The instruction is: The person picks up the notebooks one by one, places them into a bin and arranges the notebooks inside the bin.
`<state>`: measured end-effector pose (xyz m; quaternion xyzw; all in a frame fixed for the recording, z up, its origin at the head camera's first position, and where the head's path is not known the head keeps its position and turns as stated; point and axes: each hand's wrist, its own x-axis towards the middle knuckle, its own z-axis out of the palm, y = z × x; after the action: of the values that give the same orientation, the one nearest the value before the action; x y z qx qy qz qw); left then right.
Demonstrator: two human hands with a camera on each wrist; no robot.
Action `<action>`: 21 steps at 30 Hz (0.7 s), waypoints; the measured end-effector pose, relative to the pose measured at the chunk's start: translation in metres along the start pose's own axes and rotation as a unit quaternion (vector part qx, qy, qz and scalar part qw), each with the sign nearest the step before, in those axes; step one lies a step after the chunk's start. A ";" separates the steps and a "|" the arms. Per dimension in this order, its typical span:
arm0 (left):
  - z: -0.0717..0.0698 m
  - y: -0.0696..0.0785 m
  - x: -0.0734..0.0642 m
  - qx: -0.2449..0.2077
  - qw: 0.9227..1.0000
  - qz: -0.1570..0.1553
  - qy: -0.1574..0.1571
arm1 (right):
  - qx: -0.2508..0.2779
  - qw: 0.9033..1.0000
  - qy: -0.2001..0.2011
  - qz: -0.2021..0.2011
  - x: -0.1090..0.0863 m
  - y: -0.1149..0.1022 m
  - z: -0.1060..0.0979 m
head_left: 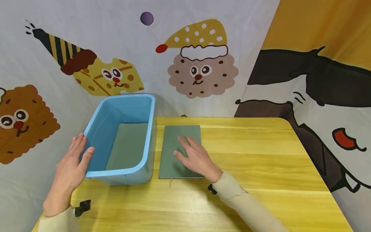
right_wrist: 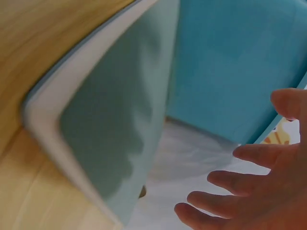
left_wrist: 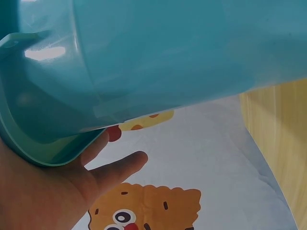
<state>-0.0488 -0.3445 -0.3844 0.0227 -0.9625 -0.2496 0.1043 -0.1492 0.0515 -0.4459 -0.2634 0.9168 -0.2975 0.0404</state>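
A light blue plastic bin (head_left: 120, 176) stands on the left of the table, with a flat grey-green notebook or panel (head_left: 128, 146) on its floor. My left hand (head_left: 68, 169) rests against the bin's left rim, fingers extended; in the left wrist view part of the fingers is hidden behind the rim. To the right of the bin lies a grey-green notebook (head_left: 171, 151) with pale page edges and a thin ribbon at its near edge. Above this notebook hovers my right hand (head_left: 198, 158), fingers spread and holding nothing, its shadow falling on the cover (right_wrist: 110, 115).
The yellow wood-grain table (head_left: 261, 167) extends to the right of the notebook. Behind it hangs a pale cloth (head_left: 162, 74) printed with cartoon food figures. The bin's far end stands close to this cloth.
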 end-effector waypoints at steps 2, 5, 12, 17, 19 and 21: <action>0.000 0.000 0.000 0.001 1.000 -0.003 -0.001 | -0.021 1.000 -0.006 -0.002 -0.003 0.007 0.000; 0.000 0.000 -0.001 0.000 1.000 -0.004 -0.003 | -0.056 0.998 -0.011 -0.007 -0.007 0.016 -0.001; 0.003 0.001 0.001 -0.004 1.000 -0.005 0.001 | -0.141 0.987 -0.074 -0.032 -0.014 0.031 -0.003; 0.004 0.000 0.000 -0.004 1.000 -0.012 0.000 | -0.160 0.972 -0.170 -0.030 -0.021 0.036 0.004; 0.003 0.000 0.000 -0.003 1.000 -0.013 -0.001 | -0.165 0.968 -0.189 -0.031 -0.024 0.038 0.007; 0.003 0.000 0.000 -0.003 1.000 -0.013 0.000 | -0.175 0.965 -0.193 -0.036 -0.027 0.040 0.009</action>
<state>-0.0495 -0.3427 -0.3869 0.0346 -0.9614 -0.2536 0.1010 -0.1425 0.0877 -0.4784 -0.3514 0.9193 -0.0776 0.1595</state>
